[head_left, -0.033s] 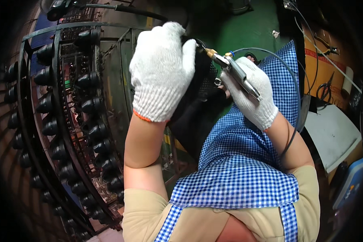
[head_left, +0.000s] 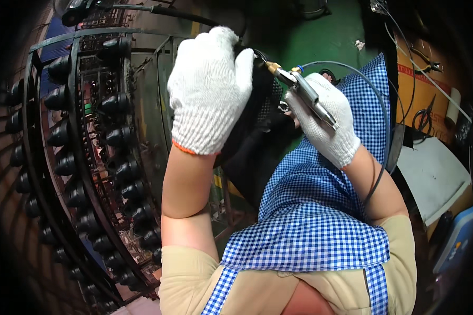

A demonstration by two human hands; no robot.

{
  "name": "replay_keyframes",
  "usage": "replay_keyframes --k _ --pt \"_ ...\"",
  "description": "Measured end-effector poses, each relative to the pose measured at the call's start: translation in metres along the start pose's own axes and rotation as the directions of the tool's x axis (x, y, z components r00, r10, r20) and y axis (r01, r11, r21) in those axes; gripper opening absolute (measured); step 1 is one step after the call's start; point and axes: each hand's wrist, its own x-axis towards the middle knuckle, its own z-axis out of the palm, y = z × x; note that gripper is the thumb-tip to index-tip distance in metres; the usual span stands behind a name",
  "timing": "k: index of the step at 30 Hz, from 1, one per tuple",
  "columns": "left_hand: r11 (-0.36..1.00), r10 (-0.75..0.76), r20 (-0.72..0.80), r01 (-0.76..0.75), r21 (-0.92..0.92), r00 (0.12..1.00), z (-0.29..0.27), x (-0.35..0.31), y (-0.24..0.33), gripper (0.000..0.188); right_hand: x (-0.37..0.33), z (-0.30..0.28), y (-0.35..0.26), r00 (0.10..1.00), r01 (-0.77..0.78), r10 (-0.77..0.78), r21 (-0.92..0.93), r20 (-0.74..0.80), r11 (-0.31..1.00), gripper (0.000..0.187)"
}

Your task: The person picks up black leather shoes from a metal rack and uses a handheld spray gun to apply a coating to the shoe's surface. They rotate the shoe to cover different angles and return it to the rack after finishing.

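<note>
In the head view, the right hand (head_left: 328, 113), in a white glove, has its grip closed around a shiny metal tool (head_left: 307, 89). A thin hose (head_left: 373, 86) loops from the tool. Its gold-colored tip (head_left: 273, 67) points up and left, near the thumb of the left hand (head_left: 207, 84). That gloved hand is by a dark thing (head_left: 255, 113); its grip is hard to see, so nobody can tell if it is holding anything. Black shapes (head_left: 59, 134) fill a rack (head_left: 105, 32) on the left.

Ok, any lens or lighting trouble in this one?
Head view: fisheye bending bows the rack at left, corners fade to black; head view again: the white-gloved left hand is bright, the black material beside it loses detail, and the silver tool shows highlights.
</note>
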Motion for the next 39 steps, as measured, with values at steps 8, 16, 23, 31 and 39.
replay_keyframes --k 8,16,23,31,39 --pt "0.994 -0.11 0.045 0.109 0.031 0.993 0.011 0.009 -0.024 0.036 0.005 0.026 0.002 0.997 0.048 -0.052 -0.064 -0.059 0.997 0.018" --pt "0.967 -0.238 0.169 0.25 -0.054 0.957 0.003 0.01 -0.052 0.042 -0.019 0.042 -0.011 0.996 0.09 -0.09 -0.046 -0.006 0.995 0.017" --pt "0.516 -0.59 0.181 0.54 -0.665 0.787 -0.056 -0.11 -0.08 0.029 -0.046 0.029 -0.022 0.974 0.113 -0.092 -0.094 0.205 0.989 0.017" --pt "0.476 -0.49 0.382 0.607 -0.636 0.784 -0.026 -0.24 -0.035 0.038 -0.073 0.01 -0.025 0.947 0.059 -0.044 -0.037 0.319 0.998 0.017" --pt "0.824 0.04 0.275 0.124 -0.552 0.961 -0.044 -0.193 -0.021 0.039 -0.076 -0.027 -0.042 0.883 0.023 0.006 -0.056 0.47 0.998 0.014"
